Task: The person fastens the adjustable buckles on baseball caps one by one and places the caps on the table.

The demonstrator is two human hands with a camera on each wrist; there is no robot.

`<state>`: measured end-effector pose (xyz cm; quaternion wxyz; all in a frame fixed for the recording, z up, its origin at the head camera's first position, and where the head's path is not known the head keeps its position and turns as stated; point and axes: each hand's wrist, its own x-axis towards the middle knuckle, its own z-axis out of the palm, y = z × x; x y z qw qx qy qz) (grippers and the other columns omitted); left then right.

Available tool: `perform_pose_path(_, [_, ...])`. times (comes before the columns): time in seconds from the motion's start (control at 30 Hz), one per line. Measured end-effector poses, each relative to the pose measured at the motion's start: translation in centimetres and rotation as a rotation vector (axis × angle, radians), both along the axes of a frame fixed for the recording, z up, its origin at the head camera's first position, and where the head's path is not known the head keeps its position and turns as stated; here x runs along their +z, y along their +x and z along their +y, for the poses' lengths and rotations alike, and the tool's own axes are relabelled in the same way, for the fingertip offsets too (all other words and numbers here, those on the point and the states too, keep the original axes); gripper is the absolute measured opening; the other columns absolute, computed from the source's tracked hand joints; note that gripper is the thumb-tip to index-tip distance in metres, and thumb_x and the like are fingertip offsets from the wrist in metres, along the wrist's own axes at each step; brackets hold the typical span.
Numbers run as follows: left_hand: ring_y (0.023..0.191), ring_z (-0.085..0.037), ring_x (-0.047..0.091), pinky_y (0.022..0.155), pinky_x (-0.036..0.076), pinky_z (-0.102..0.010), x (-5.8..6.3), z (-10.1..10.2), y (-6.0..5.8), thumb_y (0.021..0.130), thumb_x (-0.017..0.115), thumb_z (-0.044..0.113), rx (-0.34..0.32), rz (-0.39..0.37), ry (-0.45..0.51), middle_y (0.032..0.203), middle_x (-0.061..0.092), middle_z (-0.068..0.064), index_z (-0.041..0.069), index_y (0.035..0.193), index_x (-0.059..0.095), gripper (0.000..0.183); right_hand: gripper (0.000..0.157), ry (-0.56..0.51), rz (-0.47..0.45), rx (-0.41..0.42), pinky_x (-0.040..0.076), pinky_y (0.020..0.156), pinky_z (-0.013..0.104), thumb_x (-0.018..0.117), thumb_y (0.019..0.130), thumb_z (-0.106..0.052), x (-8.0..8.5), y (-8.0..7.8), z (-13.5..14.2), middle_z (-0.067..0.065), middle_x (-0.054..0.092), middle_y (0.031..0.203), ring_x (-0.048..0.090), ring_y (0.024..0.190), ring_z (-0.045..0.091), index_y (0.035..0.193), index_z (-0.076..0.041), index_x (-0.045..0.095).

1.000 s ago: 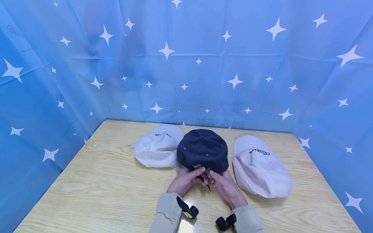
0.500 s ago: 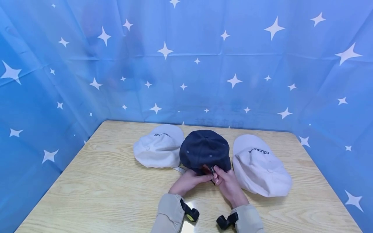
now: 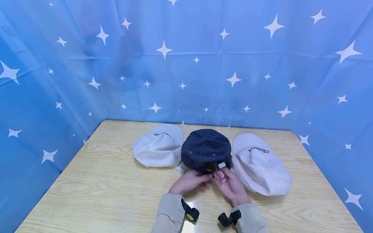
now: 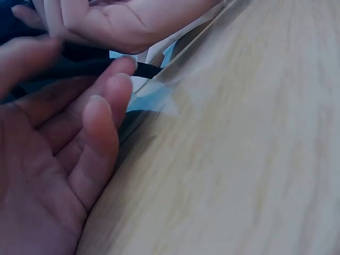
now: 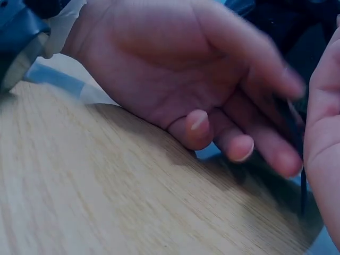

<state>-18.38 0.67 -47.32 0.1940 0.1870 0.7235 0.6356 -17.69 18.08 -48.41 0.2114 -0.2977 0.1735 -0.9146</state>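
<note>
A navy baseball cap (image 3: 206, 149) sits in the middle of the table, its back opening toward me. At that opening, my right hand (image 3: 231, 187) pinches the dark strap end with its shiny metal buckle (image 3: 222, 165). My left hand (image 3: 190, 182) is at the lower back edge, thumb and fingers around the dark strap (image 4: 79, 69). In the left wrist view, the left hand's outer fingers are loosely bent beside the strap, with my right hand (image 4: 127, 24) above. The right wrist view has the left hand (image 5: 202, 79) facing the right hand (image 5: 326, 133); the strap's grip is partly hidden.
A white cap (image 3: 157, 149) lies close on the left, its strap (image 3: 178, 169) sticking out toward me. Another white cap (image 3: 260, 165) with dark lettering lies on the right. The wooden table (image 3: 96, 181) ends at a blue star-patterned curtain (image 3: 186, 71).
The navy cap has shifted slightly right. My right hand has turned and now exposes the shiny buckle, while my left hand has moved a little right and lower under the cap's back edge.
</note>
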Motion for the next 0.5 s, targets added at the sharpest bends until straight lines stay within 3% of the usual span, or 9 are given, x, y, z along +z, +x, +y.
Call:
perform_pose_path(0.2, [0.061, -0.016, 0.058, 0.056, 0.050, -0.030, -0.5, 0.0, -0.3, 0.085, 0.061, 0.017, -0.039, 0.063, 0.080, 0.076, 0.063, -0.015, 0.003, 0.097, 0.063, 0.019, 0.025, -0.046, -0.044, 0.017, 0.040, 0.069, 0.019, 0.025, 0.097, -0.004, 0.0, 0.0, 0.1, 0.009, 0.055, 0.083, 0.044, 0.072, 0.015, 0.099, -0.003, 0.050])
perform_pose_path(0.33, [0.072, -0.020, 0.060, 0.060, 0.050, -0.028, -0.9, -0.3, -0.7, 0.084, 0.061, 0.015, -0.060, 0.018, 0.225, 0.087, 0.063, -0.020, 0.002, 0.102, 0.063, 0.022, 0.028, -0.087, -0.090, 0.031, 0.040, 0.066, 0.019, 0.023, 0.097, -0.005, -0.1, 0.1, 0.3, 0.010, 0.056, 0.082, 0.043, 0.070, 0.015, 0.095, -0.003, 0.051])
perform_pose_path(0.5, [0.079, -0.020, 0.059, 0.063, 0.048, -0.026, -1.0, -0.8, -0.8, 0.086, 0.059, 0.021, -0.087, -0.060, 0.386, 0.093, 0.064, -0.017, 0.000, 0.101, 0.062, 0.027, 0.031, -0.077, -0.120, 0.002, 0.038, 0.063, 0.020, 0.025, 0.095, -0.006, 0.0, 0.1, 0.5, 0.009, 0.057, 0.077, 0.037, 0.063, 0.014, 0.089, -0.001, 0.054])
